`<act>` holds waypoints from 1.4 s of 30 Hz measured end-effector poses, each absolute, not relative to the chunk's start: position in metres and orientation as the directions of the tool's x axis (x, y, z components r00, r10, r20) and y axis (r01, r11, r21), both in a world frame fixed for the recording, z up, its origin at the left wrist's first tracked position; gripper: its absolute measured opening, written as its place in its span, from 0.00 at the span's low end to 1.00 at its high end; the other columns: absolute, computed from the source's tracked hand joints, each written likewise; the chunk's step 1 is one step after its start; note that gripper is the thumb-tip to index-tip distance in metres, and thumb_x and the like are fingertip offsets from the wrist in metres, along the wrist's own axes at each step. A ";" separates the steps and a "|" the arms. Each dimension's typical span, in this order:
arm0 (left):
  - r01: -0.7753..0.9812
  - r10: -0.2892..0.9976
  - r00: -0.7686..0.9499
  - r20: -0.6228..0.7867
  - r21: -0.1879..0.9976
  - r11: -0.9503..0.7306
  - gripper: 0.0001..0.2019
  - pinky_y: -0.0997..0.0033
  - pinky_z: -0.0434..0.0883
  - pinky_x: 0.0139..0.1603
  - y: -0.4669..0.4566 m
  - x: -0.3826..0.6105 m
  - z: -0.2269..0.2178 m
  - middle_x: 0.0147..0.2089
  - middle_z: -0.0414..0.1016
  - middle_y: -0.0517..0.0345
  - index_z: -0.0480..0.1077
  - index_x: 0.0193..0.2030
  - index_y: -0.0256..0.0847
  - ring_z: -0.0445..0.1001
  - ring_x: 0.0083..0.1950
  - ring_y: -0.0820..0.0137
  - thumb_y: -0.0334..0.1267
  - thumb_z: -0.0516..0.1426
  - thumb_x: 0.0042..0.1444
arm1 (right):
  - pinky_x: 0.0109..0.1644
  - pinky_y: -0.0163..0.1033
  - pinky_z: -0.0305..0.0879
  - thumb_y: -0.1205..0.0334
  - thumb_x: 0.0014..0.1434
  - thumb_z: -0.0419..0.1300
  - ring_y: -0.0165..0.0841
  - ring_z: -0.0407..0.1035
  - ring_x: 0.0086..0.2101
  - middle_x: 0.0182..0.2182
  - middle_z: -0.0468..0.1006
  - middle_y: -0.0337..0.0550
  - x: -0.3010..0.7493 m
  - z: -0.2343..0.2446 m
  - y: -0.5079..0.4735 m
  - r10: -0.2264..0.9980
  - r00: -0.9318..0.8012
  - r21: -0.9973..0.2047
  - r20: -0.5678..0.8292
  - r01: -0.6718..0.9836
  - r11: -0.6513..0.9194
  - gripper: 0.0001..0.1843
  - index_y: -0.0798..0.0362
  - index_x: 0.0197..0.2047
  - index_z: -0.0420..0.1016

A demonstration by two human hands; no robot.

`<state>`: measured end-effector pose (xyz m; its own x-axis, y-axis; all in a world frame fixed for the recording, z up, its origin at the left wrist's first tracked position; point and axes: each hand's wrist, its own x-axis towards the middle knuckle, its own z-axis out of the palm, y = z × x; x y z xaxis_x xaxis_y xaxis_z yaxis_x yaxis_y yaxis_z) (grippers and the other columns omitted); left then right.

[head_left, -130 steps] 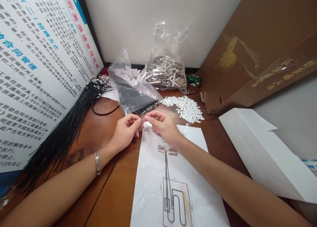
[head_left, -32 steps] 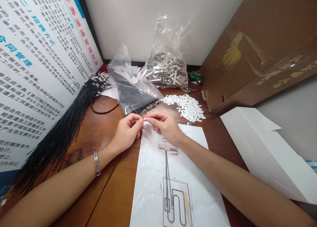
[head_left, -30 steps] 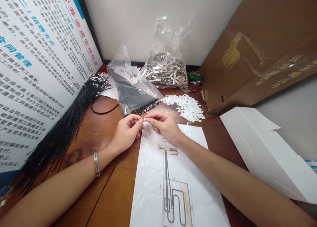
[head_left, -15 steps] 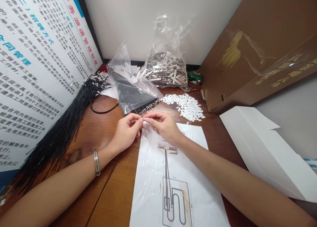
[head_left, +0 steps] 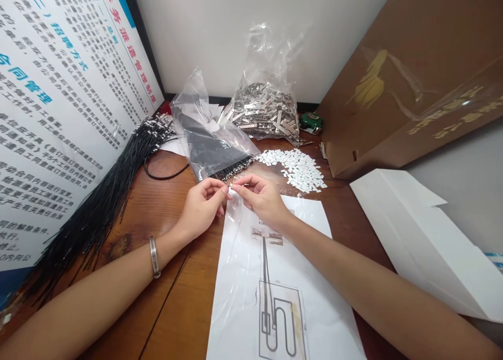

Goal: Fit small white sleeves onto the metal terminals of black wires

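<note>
My left hand (head_left: 200, 208) and my right hand (head_left: 261, 198) meet fingertip to fingertip above the wooden table (head_left: 165, 276). Both pinch a tiny white piece (head_left: 231, 191) between thumb and forefinger; what else my left fingers hold is hidden. Just beyond them lies a clear bag of black wires (head_left: 212, 145) with metal tips poking out. A pile of small white plastic pieces (head_left: 296, 167) sits to the right. Under my right wrist lies a printed sheet with a wire drawing (head_left: 275, 292).
A clear bag of silver metal clips (head_left: 265, 111) stands at the back. A long bundle of black wires (head_left: 102, 197) lies along a leaning printed board (head_left: 58, 103) on the left. A brown cardboard panel (head_left: 408, 72) and white folded paper (head_left: 420, 239) close off the right.
Both hands stay pinched together at the same spot with only slight finger shifts; the camera view has wobbled a little.
</note>
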<state>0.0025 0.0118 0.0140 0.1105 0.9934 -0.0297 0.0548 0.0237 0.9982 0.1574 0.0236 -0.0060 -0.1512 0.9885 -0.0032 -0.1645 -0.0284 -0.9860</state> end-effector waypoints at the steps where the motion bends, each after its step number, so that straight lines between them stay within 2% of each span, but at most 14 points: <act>1: 0.054 0.994 0.109 -0.031 0.998 0.025 0.11 0.78 0.65 0.20 0.012 0.003 0.014 0.27 0.75 0.59 0.69 0.32 0.36 0.66 0.19 0.78 0.43 0.61 0.51 | 0.19 0.32 0.49 0.50 0.46 0.70 0.23 0.57 0.20 0.22 0.70 0.36 0.158 -0.006 0.024 0.988 -0.154 -0.986 0.002 -0.162 -0.024 0.17 0.53 0.30 0.73; 9: 0.048 0.993 0.108 -0.039 0.998 0.034 0.11 0.77 0.64 0.19 0.012 0.003 0.015 0.26 0.75 0.59 0.69 0.31 0.36 0.66 0.18 0.78 0.42 0.62 0.49 | 0.21 0.33 0.51 0.52 0.48 0.68 0.25 0.59 0.22 0.23 0.71 0.37 0.159 -0.008 0.024 0.986 -0.168 -0.991 0.020 -0.136 -0.003 0.14 0.53 0.29 0.72; 16: 0.074 0.992 0.120 -0.042 0.997 0.033 0.10 0.78 0.65 0.21 0.012 0.001 0.015 0.27 0.76 0.58 0.69 0.30 0.36 0.66 0.19 0.78 0.41 0.61 0.51 | 0.20 0.33 0.49 0.53 0.49 0.68 0.24 0.57 0.20 0.21 0.70 0.36 0.159 -0.010 0.025 0.983 -0.183 -0.992 0.033 -0.129 0.009 0.14 0.54 0.29 0.72; 28: 0.103 0.991 0.130 -0.039 0.994 0.026 0.12 0.77 0.64 0.21 0.013 0.000 0.012 0.26 0.76 0.58 0.68 0.30 0.36 0.66 0.19 0.78 0.44 0.61 0.51 | 0.22 0.33 0.54 0.53 0.49 0.68 0.26 0.61 0.22 0.25 0.74 0.39 0.160 -0.008 0.024 0.981 -0.189 -0.993 0.037 -0.119 0.015 0.14 0.54 0.29 0.72; 37: 0.116 0.989 0.141 -0.042 0.993 0.026 0.12 0.78 0.64 0.21 0.012 0.000 0.011 0.26 0.75 0.59 0.67 0.31 0.36 0.66 0.19 0.78 0.43 0.61 0.51 | 0.31 0.36 0.64 0.54 0.48 0.69 0.29 0.70 0.28 0.27 0.77 0.40 0.159 -0.011 0.025 0.981 -0.187 -0.991 0.057 -0.131 0.033 0.13 0.53 0.29 0.74; 42: 0.125 0.990 0.138 -0.042 0.992 0.025 0.11 0.78 0.64 0.21 0.013 -0.001 0.010 0.27 0.76 0.58 0.67 0.31 0.36 0.66 0.19 0.78 0.43 0.60 0.52 | 0.33 0.37 0.64 0.55 0.49 0.68 0.30 0.71 0.29 0.27 0.77 0.40 0.160 -0.011 0.025 0.979 -0.193 -0.990 0.061 -0.136 0.035 0.12 0.53 0.29 0.74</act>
